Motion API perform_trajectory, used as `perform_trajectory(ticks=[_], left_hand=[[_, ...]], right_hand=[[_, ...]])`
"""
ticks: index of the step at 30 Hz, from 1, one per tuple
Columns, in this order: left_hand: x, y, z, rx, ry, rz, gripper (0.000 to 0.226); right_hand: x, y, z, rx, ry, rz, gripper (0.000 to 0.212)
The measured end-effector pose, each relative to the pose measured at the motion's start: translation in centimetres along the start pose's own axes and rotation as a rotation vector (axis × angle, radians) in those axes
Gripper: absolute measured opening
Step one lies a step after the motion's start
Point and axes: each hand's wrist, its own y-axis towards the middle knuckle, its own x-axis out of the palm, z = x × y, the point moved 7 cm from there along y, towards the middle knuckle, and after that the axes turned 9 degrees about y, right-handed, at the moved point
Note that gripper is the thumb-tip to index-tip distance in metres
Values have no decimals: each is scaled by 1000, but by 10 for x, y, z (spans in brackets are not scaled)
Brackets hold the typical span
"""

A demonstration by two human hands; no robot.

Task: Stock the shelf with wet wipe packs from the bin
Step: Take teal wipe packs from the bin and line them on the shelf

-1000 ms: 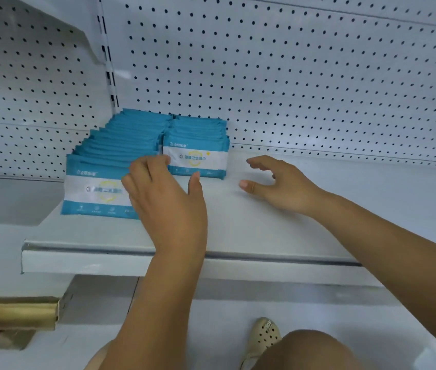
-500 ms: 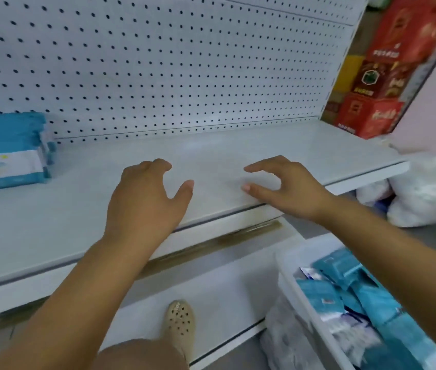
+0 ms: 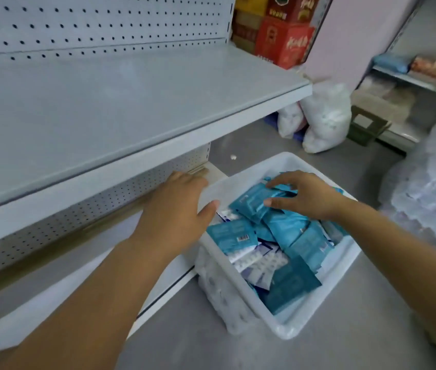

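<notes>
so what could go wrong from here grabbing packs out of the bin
The packs lie jumbled in the bin, so the tilted top pack under the right hand may slip or drag neighbours out. The left hand sits just below the shelf lip; lifting straight up could knock it.

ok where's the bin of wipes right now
In the head view the white bin sits on the floor right of centre, beside the shelf unit, under the right hand, with the left hand by its left rim.
</notes>
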Motion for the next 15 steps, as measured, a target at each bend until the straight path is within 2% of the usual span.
perform_trajectory(ticks=[4, 8, 11, 15], left_hand=[[43, 8, -7, -2, 36, -171, 61], [71, 10, -17, -50, 46, -276, 73], [83, 8, -19, -104, 5, -363, 74], [85, 12, -16, -133, 17, -376, 69]], right_hand=[[33, 11, 36, 26, -65, -114, 56], [50, 37, 56, 26, -64, -65, 56], [58, 53, 74, 73, -104, -66, 60], [67, 68, 85, 56, -207, -101, 69]])
